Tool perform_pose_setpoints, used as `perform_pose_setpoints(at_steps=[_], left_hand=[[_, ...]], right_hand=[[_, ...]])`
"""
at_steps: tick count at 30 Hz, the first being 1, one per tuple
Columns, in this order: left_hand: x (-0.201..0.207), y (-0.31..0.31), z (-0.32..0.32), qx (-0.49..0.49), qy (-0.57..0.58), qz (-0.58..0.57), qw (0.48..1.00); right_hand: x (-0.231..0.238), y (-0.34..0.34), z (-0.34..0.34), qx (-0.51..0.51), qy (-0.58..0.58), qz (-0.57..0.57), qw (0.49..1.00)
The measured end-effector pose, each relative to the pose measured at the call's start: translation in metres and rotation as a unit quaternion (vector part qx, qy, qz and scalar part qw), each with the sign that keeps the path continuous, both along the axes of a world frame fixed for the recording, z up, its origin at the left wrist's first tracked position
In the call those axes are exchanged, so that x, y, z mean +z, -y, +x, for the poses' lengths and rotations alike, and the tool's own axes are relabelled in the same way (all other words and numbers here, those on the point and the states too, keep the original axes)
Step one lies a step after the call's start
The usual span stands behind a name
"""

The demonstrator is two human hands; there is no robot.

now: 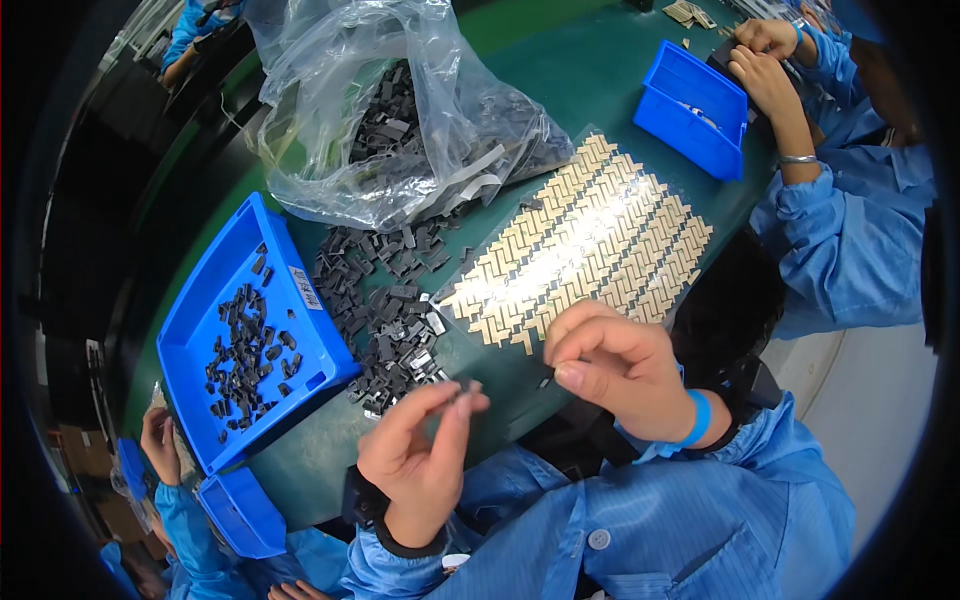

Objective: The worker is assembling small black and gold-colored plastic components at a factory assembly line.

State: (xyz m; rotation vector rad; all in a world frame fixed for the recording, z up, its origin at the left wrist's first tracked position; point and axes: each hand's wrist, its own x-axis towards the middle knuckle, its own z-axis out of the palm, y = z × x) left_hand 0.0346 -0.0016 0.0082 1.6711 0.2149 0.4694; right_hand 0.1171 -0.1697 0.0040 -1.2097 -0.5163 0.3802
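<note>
My left hand (415, 455) is raised over the near edge of the table, thumb and forefinger pinched on a small dark grey part (464, 389) that is blurred. To its right, my right hand (625, 375) has its thumb and forefinger closed at the near edge of a sheet. A tiny black piece (545, 380) shows at those fingertips. Beyond both hands lies the clear sheet with rows of beige strips (590, 240) in a zigzag pattern. A loose pile of small black plastic parts (390, 300) spreads on the table beyond my left hand.
A blue bin (300, 330) holding black pieces stands at left, with a smaller blue bin (240, 515) nearer. An open clear plastic bag (400, 130) of black parts sits at the back. Another blue bin (690, 120) is far right, beside a co-worker's hands (765, 70). Another person's hand (160, 445) shows at left.
</note>
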Motion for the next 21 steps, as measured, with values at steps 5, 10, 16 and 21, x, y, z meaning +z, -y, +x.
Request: perform_pose_setpoints(at_steps=[5, 10, 16, 21], left_hand=[[-0.008, 0.014, -0.012, -0.093, 0.031, -0.357, 0.929], [-0.01, 0.022, -0.017, -0.102, 0.018, -0.423, 0.9], [-0.004, 0.032, -0.017, -0.051, -0.005, -0.373, 0.926], [-0.006, 0.035, -0.02, -0.021, -0.03, -0.336, 0.941]], right_hand=[[-0.001, -0.013, -0.017, 0.039, -0.073, 0.123, 0.989], [-0.003, -0.015, -0.023, 0.048, -0.109, 0.126, 0.985], [-0.005, -0.017, -0.029, 0.024, -0.135, 0.114, 0.984], [-0.006, -0.018, -0.031, 0.009, -0.139, 0.099, 0.985]])
